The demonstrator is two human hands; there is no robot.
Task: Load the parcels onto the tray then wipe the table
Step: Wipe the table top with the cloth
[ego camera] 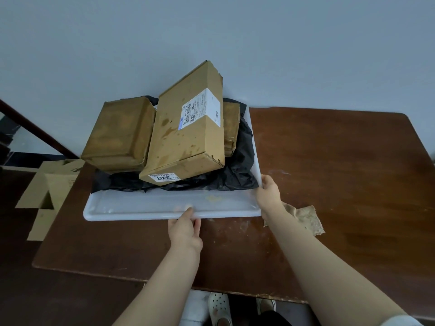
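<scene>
Parcels (186, 137): brown boxes heaped over a black bag (237, 175) on the far part of the white tray (141, 216), left side of the table (329, 161). Left hand (186, 228) clamped on the near rim, thumb on top. Right hand (268, 191) gripping the near right corner, probably to shift the load off the smeared wood. Brownish rag (306, 217) near the right wrist, handy for wiping.

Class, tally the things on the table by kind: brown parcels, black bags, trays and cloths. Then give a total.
Brown parcels: 3 (taped parcel on the left, labelled box in the middle, half-hidden parcel on the right)
Black bag: 1 crumpled mass; cannot tell if it is more than one
White tray: 1
Beige cloth: 1
Total: 6
</scene>
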